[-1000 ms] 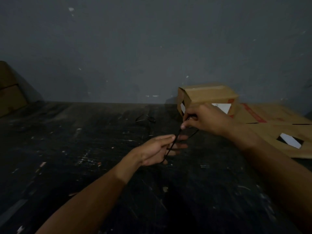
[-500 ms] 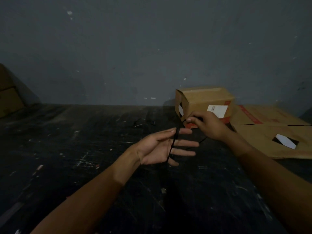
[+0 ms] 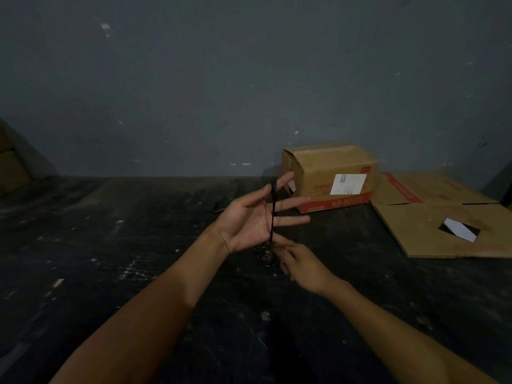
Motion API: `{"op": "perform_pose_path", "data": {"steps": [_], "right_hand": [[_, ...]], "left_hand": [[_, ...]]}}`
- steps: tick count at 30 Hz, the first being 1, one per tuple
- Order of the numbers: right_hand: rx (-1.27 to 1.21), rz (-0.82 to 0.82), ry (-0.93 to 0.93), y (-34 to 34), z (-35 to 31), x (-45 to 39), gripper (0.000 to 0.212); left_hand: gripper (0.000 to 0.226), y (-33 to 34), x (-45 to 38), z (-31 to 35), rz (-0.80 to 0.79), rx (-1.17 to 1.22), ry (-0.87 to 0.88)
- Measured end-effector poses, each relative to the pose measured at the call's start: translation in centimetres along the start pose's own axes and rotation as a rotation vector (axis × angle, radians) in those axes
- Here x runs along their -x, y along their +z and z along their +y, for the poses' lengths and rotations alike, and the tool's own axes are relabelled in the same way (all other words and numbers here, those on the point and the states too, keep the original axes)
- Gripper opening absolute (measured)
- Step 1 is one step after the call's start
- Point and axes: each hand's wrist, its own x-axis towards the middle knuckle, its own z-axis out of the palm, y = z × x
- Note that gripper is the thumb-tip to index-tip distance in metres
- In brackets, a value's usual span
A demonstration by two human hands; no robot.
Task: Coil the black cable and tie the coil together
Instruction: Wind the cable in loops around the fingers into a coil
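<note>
Centrally, left hand (image 3: 249,220) is raised palm-up, fingers spread straight; thin black cable (image 3: 273,214) hangs over its index finger. Right hand (image 3: 302,266) pinches the cable's lower end. Printed cardboard box (image 3: 332,176) stands behind, against the wall.

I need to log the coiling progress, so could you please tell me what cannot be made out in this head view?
- Cable: thin, black on a dark table; the number of loops across the left hand is unreadable.
- Cable's lower end: lost in dark blur by the right hand; whether its fingers pinch it is unclear.
- Small dark item behind the left hand: too dim to identify.
- Box label: too small to read.
</note>
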Motion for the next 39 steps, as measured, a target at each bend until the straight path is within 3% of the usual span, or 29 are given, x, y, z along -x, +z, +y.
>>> {"op": "perform_pose_path", "data": {"steps": [8,14,20,29,35,39], "right_hand": [[0.138,-0.041,-0.055,1.7,-3.4,1.0,0.028],[0.358,-0.057,-0.119,-1.0,-5.7,0.8,0.020],[0.634,-0.039,-0.172,-4.9,-8.5,-0.2,0.016],[1.023,0.085,-0.363,-8.5,-12.2,-2.2,0.014],[1.010,0.136,-0.364,-11.0,-12.3,-3.9,0.015],[0.804,0.047,-0.300,-11.8,-11.3,-4.5,0.011]], "left_hand": [[0.049,-1.9,0.0,1.8,0.246,-0.029,0.166],[0.057,-3.7,1.0,0.7,0.316,-0.095,0.088],[0.045,-4.3,1.6,0.0,0.346,-0.113,-0.019],[0.043,-3.2,1.7,-0.9,0.311,-0.229,-0.154],[0.040,-2.3,2.0,-1.1,0.248,-0.305,-0.285],[0.039,-1.6,2.0,-0.9,0.140,-0.336,-0.337]]}}
